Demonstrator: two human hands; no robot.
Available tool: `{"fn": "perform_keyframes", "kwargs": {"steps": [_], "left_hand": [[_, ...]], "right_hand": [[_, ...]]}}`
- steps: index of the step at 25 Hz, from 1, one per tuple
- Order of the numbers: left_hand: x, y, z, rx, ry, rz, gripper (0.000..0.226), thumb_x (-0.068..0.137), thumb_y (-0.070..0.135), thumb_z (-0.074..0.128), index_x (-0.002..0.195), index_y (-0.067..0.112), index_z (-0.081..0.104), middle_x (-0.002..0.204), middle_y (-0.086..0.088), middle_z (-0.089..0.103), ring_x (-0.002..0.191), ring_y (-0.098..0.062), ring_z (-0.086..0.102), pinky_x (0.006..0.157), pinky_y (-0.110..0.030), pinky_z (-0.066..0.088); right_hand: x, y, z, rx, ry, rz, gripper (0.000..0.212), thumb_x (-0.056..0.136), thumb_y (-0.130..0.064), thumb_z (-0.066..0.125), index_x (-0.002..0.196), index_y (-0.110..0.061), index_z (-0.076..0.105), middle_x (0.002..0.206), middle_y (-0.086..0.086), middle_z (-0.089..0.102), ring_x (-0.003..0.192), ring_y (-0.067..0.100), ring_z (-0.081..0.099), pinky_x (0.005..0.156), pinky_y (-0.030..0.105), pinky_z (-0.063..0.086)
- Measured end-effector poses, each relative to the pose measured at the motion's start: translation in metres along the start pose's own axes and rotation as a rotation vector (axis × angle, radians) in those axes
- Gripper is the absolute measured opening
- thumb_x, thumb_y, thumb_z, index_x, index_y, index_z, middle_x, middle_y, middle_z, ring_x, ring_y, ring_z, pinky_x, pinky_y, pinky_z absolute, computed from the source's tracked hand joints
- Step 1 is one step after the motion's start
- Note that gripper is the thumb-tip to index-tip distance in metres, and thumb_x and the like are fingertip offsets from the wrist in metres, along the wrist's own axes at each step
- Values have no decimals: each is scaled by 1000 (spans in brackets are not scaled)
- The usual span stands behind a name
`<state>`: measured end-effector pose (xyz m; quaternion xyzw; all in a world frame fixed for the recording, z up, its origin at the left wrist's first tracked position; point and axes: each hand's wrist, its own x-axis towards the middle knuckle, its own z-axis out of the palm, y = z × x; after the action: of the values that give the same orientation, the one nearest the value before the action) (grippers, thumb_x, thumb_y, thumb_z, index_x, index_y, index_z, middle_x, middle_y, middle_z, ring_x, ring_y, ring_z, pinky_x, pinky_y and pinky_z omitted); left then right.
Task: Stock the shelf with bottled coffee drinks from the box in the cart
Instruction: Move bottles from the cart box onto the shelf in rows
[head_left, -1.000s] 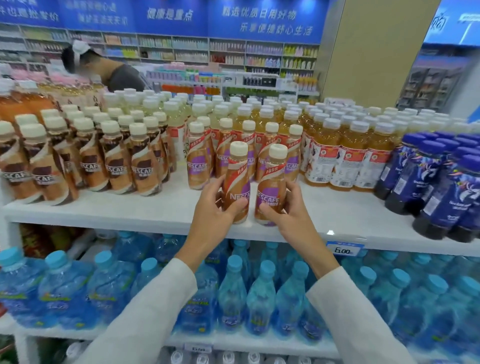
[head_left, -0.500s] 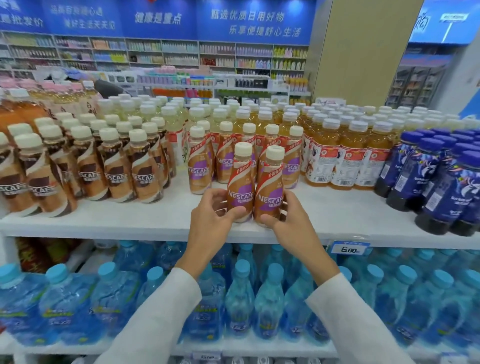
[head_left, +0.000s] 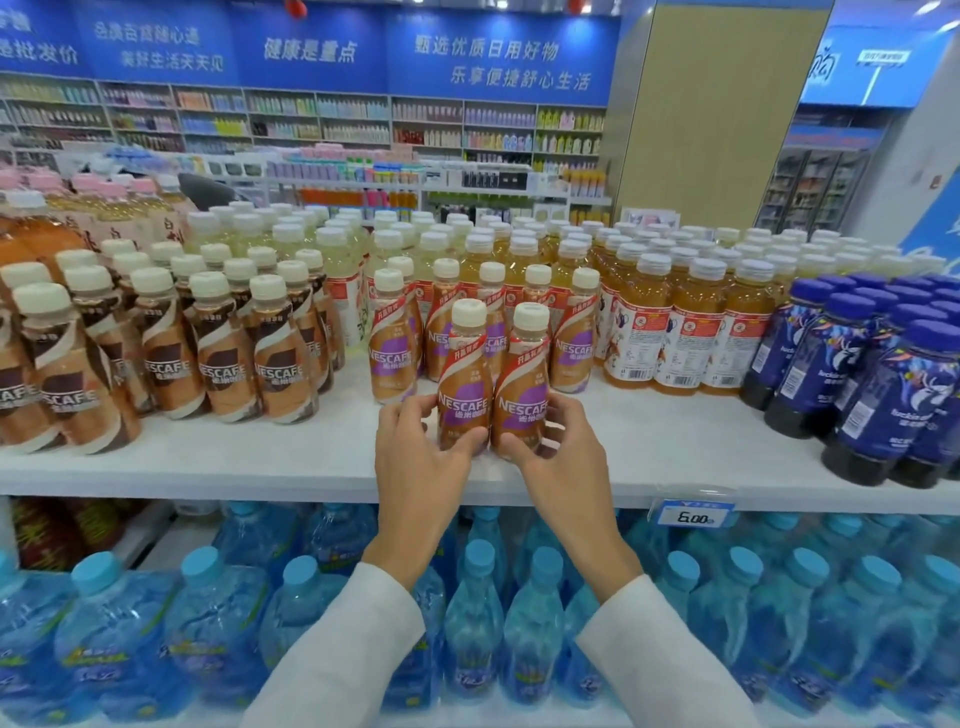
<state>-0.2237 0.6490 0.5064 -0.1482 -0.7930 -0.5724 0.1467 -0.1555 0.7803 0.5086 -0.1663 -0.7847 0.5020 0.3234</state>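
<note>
On shelf (head_left: 234, 467), NESCAFE bottles (head_left: 464, 400), tag (head_left: 693, 515) 6.00

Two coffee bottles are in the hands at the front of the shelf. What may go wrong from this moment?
1. The left hand grips the left bottle and the right hand the right bottle, both low down; the tall bottles may tip when pushed.
2. The purple row stands close behind; a hard push might topple it.
3. Let go near the shelf edge, they could fall.
</note>
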Motion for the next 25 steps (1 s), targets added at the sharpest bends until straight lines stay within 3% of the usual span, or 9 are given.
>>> {"fn": "perform_keyframes", "kwargs": {"steps": [2, 6, 10, 19, 25], "left_hand": [[11, 1, 2, 47, 26, -16, 60, 83, 38, 84, 134, 20, 58, 121, 5, 53, 110, -16, 58, 92, -31, 51], [35, 6, 10, 104, 54, -15, 49, 88, 29, 79, 130, 16, 59, 128, -5, 61, 115, -25, 60, 100, -39, 50], [49, 10, 20, 119, 72, -90, 51, 91, 26, 78, 131, 14, 49, 132, -9, 59, 119, -28, 60, 92, -29, 45], [59, 8, 27, 204, 84, -62, 50, 94, 27, 74, 134, 12, 48, 138, -11, 49, 126, -27, 52, 101, -34, 45], [60, 7, 28, 190, 79, -60, 52, 95, 26, 73, 137, 12, 45, 140, -11, 50, 128, -25, 51, 97, -29, 43]], "right_hand": [[13, -4, 12, -13, -19, -1, 59, 85, -27, 81, 133, -30, 47, 127, -10, 62, 114, 10, 63, 99, 38, 55], [40, -9, 36, -44, -29, -12, 66, 88, -21, 77, 141, -26, 39, 138, -4, 57, 125, 16, 59, 106, 39, 50], [60, -5, 44, -63, -45, 2, 59, 89, -22, 76, 135, -28, 39, 140, -2, 56, 128, 20, 57, 107, 41, 49], [72, -3, 51, -77, -41, 8, 54, 89, -25, 77, 127, -27, 40, 136, 1, 55, 125, 22, 58, 105, 45, 52], [73, -1, 52, -86, -30, -2, 54, 89, -26, 77, 128, -24, 40, 136, 2, 55, 124, 23, 58, 104, 44, 53]]}}
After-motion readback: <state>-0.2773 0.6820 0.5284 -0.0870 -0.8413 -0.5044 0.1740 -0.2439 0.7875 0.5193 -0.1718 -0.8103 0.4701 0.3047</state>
